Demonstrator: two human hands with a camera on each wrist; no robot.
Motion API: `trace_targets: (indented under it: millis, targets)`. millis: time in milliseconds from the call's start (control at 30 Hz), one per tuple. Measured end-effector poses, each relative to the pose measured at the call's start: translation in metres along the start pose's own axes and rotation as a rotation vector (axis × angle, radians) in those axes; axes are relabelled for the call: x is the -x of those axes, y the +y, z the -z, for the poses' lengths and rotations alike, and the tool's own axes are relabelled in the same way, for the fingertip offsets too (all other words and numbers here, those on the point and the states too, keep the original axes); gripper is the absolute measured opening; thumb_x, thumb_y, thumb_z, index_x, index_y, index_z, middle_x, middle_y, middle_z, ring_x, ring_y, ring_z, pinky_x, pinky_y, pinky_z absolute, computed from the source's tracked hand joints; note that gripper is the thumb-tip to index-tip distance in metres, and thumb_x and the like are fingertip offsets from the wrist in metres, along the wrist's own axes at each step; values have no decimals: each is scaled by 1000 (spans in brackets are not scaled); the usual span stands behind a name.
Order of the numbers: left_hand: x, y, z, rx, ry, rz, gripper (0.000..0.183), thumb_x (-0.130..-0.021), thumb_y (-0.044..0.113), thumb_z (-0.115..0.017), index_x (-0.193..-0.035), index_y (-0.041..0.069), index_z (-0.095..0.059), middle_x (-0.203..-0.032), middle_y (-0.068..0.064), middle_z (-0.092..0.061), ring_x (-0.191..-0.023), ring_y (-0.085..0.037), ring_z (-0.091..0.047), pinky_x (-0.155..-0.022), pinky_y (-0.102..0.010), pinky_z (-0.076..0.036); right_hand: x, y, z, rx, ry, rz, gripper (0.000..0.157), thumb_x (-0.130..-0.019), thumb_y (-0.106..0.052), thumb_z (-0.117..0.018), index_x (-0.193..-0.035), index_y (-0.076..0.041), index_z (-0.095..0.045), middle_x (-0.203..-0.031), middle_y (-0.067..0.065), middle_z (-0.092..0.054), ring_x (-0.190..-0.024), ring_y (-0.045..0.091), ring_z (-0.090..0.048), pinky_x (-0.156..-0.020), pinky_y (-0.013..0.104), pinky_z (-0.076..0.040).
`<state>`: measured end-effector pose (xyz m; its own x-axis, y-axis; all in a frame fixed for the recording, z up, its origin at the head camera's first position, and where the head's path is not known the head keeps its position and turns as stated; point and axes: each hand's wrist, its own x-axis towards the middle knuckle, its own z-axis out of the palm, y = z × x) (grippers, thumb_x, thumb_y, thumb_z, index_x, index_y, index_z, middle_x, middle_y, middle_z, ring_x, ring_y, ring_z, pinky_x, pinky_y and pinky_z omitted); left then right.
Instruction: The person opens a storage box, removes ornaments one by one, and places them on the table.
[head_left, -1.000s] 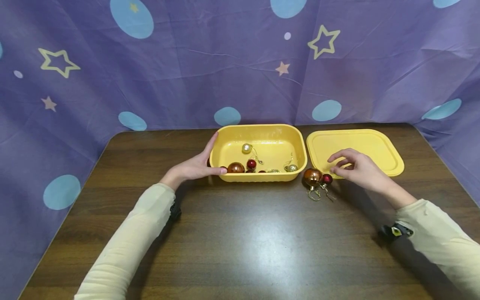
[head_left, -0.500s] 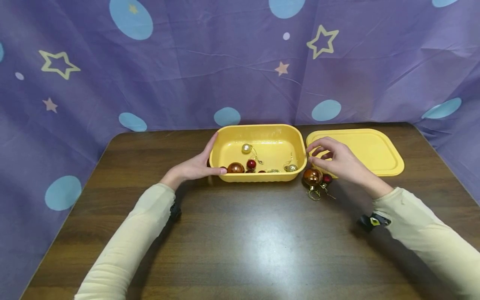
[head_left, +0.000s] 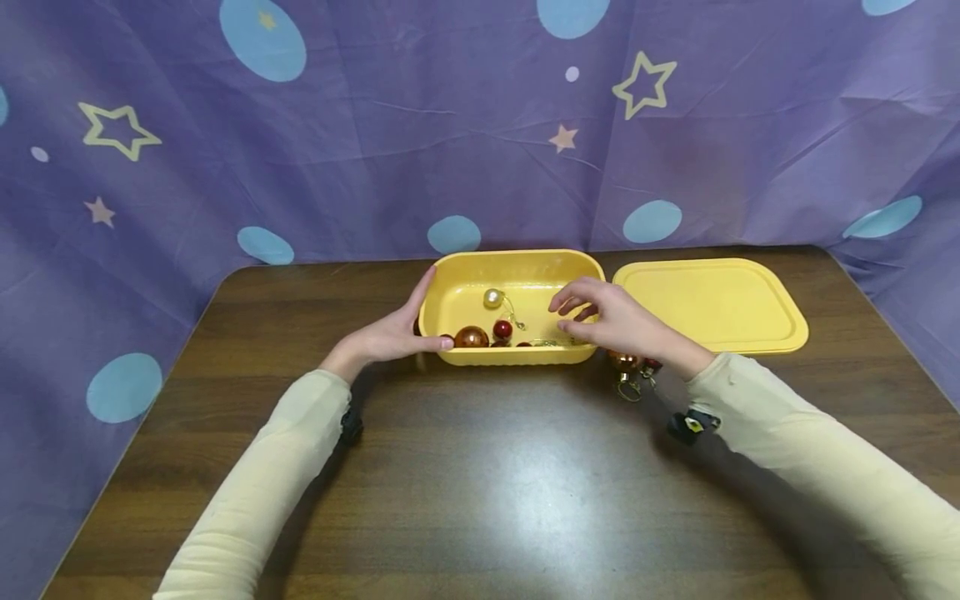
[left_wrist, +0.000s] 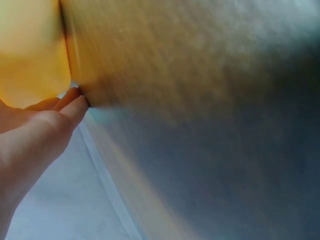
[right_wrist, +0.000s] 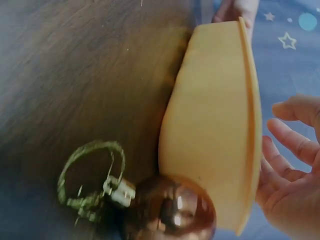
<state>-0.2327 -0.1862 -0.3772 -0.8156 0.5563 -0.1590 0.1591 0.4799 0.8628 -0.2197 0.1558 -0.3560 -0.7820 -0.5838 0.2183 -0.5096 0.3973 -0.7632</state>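
A yellow plastic box [head_left: 517,357] holds several Christmas baubles, among them a large amber one [head_left: 471,337], a red one [head_left: 502,330] and a pale gold one [head_left: 492,298]. My left hand [head_left: 378,333] grips the box's left end, thumb at the near corner and fingers along the side. Over the right end reaches my right hand [head_left: 615,321], fingers bent and apart with nothing between them. It covers part of the box's inside. Below its wrist, outside the box, lie a copper bauble [right_wrist: 170,212] with a gold loop and a small red bauble [head_left: 651,364], partly hidden.
A flat yellow lid [head_left: 720,308] lies on the brown wooden table [head_left: 480,467], right of the box. A purple curtain [head_left: 480,167] with stars and blue spots hangs right behind the table's back edge.
My right hand has moved left from above the lid, past the loose baubles, to over the box's right end. The left hand has stayed on the box.
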Motion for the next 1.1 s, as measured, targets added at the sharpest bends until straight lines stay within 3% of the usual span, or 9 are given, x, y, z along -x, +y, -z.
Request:
trace_targets:
  millis: [267, 633, 733, 900, 1100]
  targets:
    - [0, -2, -1, -42, 25, 0, 115, -85, 28, -76, -153, 29, 17, -160, -13, 5, -140, -31, -19, -112, -46, -17, -20, -2, -20, -3, -76, 15, 22, -82, 4, -67, -104, 6, -65, -105, 16, -59, -97, 31, -63, -80, 39, -53]
    - [1, -3, 1, -170, 74, 12, 115, -83, 30, -78, -154, 28, 12, -152, -26, -25, -125, -34, -44, -105, -48, -32, -42, 2, -39, -10, -175, 15, 30, -83, 2, -66, -113, 4, -64, -110, 17, -65, -96, 30, -64, -80, 33, -53]
    - [-1, -5, 1, -175, 73, -15, 115, -84, 30, -77, -154, 23, 13, -157, -20, -14, -133, -32, -34, -108, -47, -27, -48, 4, -43, 29, -183, 19, 29, -85, 0, -67, -113, 3, -65, -112, 15, -65, -96, 29, -64, -80, 32, -53]
    - [-3, -7, 0, -171, 86, -64, 117, -83, 30, -78, -154, 12, 14, -160, -9, 9, -144, -25, -5, -113, -45, -13, -54, 5, -46, 80, -204, 30, 30, -84, 0, -69, -113, 3, -65, -114, 17, -63, -96, 31, -63, -84, 37, -52]
    - [-1, -3, 1, -199, 99, -61, 119, -80, 37, -79, -154, 10, 10, -160, -10, 6, -144, -25, -2, -114, -47, -12, -57, 7, -46, 84, -265, -14, 33, -84, 0, -68, -116, 2, -64, -118, 16, -61, -101, 31, -63, -90, 39, -49]
